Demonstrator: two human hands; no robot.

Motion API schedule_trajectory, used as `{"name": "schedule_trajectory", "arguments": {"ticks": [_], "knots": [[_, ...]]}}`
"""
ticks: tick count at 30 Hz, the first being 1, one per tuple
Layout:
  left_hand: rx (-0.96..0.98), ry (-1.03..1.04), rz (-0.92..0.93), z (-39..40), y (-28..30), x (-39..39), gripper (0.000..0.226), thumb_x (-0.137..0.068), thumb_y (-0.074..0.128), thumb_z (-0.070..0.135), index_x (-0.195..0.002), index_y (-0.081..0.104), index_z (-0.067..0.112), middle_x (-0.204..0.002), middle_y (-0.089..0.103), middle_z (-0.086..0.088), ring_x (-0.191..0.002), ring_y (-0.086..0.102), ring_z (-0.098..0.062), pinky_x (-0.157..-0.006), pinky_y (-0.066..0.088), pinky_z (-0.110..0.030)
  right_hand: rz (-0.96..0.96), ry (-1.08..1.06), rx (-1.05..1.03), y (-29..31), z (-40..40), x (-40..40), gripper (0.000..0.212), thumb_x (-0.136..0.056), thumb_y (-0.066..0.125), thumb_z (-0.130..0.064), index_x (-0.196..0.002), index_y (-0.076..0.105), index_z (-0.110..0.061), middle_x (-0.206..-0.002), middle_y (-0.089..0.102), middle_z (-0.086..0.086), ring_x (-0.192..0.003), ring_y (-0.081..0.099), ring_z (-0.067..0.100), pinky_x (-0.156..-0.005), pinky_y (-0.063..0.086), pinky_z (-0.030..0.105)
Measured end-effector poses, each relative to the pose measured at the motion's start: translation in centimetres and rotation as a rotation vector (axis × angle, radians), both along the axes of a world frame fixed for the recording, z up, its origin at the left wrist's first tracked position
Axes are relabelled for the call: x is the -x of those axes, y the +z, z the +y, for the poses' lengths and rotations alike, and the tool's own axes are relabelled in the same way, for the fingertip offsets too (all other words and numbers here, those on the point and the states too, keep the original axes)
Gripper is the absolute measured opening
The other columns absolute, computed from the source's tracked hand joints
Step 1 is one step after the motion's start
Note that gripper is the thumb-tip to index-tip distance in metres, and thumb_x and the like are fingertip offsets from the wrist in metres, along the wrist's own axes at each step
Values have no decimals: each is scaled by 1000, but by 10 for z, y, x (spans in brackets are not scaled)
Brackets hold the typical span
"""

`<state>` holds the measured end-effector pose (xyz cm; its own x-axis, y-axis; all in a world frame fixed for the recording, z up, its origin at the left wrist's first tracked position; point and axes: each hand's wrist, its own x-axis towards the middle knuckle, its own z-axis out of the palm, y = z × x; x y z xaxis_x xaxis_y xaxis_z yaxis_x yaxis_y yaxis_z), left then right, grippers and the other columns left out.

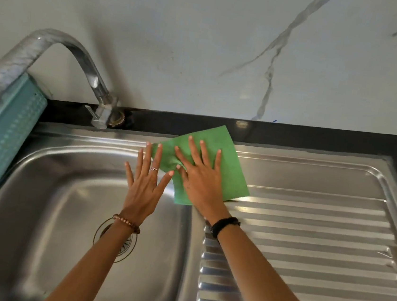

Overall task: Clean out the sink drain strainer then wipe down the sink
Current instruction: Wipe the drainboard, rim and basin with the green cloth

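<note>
A green cloth [230, 166] lies flat on the back rim of the steel sink [75, 136], between the basin and the ribbed drainboard. My right hand [201, 178] presses on the cloth with straight, spread fingers. My left hand [144, 183] is spread flat beside it over the basin's back right corner, its fingertips touching the cloth's left edge. The drain strainer [125, 247] sits in the basin floor, partly hidden behind my left wrist.
A curved steel faucet [63, 46] arches over the basin's back left. A teal plastic basket [4, 133] stands at the left edge. The ribbed drainboard [306, 237] fills the right side. A black counter strip [317, 139] and marble wall run behind.
</note>
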<state>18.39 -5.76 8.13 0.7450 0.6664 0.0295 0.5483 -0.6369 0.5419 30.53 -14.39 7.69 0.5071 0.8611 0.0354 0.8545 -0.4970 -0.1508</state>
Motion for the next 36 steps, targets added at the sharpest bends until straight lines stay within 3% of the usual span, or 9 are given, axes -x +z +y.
{"name": "schedule_trajectory", "arguments": {"ticks": [3, 7, 11, 17, 22, 27, 32, 36], "knots": [[19, -111, 45, -18, -3, -12, 82, -71, -1, 81, -137, -20, 36, -148, -25, 12, -139, -22, -10, -110, -19, -41, 75, -117, -30, 2, -34, -15, 47, -99, 27, -43, -146, 19, -39, -160, 0, -4, -147, -4, 24, -113, -10, 55], [33, -290, 194, -38, -8, -36, 110, -50, -6, 94, -134, -27, 28, -149, -28, 1, -142, -18, -21, -109, -18, -46, 88, -248, 58, 7, -95, -57, 47, -100, 22, -42, -146, 11, -42, -159, -7, -4, -146, -8, 23, -113, -8, 55], [91, -310, 251, -33, -6, -41, 138, -32, -3, 100, -142, -20, 20, -155, -22, -3, -143, -17, -23, -109, -16, -55, 74, -472, 168, 14, -159, -96, 50, -100, 18, -39, -147, 2, -40, -159, -10, 2, -146, -4, 26, -115, 2, 59], [146, -327, 206, -33, -4, -40, 141, -31, 4, 100, -143, -19, 18, -154, -23, -2, -143, -19, -22, -106, -19, -56, 195, -717, 92, 25, -145, -77, 48, -101, 19, -40, -148, 7, -37, -160, -4, 6, -147, -3, 28, -113, -5, 60], [161, -301, 215, -33, -11, -43, 120, -67, 51, 75, -143, -21, 17, -153, -26, -2, -142, -20, -20, -104, -21, -58, 126, -539, 101, 12, -85, -33, 49, -100, 18, -42, -148, 6, -38, -159, -1, 9, -146, -3, 33, -111, -4, 63], [154, -303, 290, -34, -5, -46, 120, -69, 54, 71, -143, -21, 14, -153, -27, -5, -142, -21, -22, -105, -19, -60, 75, -410, 102, 10, -71, -20, 48, -100, 20, -40, -148, 11, -37, -159, 2, 13, -146, 0, 35, -110, -1, 67], [137, -291, 388, -45, 1, -51, 110, -75, 57, 62, -146, -16, 18, -154, -25, -7, -142, -21, -22, -106, -17, -62, 92, -114, 86, 9, -77, -23, 47, -100, 23, -37, -146, 16, -40, -160, 1, 6, -147, -1, 29, -109, -6, 67], [91, -241, 347, -87, 6, -76, 113, -76, 60, 58, -144, -19, 13, -154, -25, -9, -141, -22, -20, -110, -16, -54, 103, -117, 34, 8, -105, -54, 48, -101, 22, -36, -148, 13, -33, -159, 4, -5, -147, 1, 21, -114, -5, 58]]}}
